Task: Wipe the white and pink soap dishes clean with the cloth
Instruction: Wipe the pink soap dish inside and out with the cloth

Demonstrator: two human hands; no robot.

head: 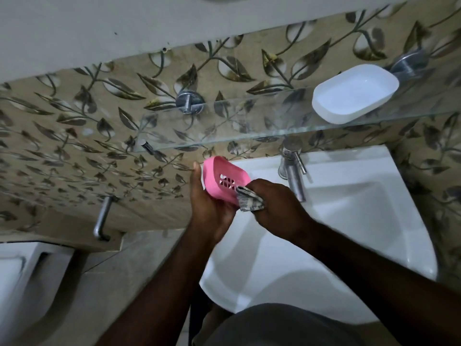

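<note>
My left hand point(212, 208) grips a pink soap dish point(222, 179) with slotted holes, tilted, just left of the basin. My right hand point(274, 206) pinches a small grey checked cloth point(249, 202) and presses it against the dish's lower right end. The white soap dish point(354, 93) sits on the glass shelf point(224, 126) at the upper right, apart from both hands.
A white washbasin point(349, 221) with a chrome tap point(291, 168) lies below the shelf. The wall has leaf-patterned tiles. A chrome bar point(103, 216) sticks out at the left, above a white toilet point(22, 283).
</note>
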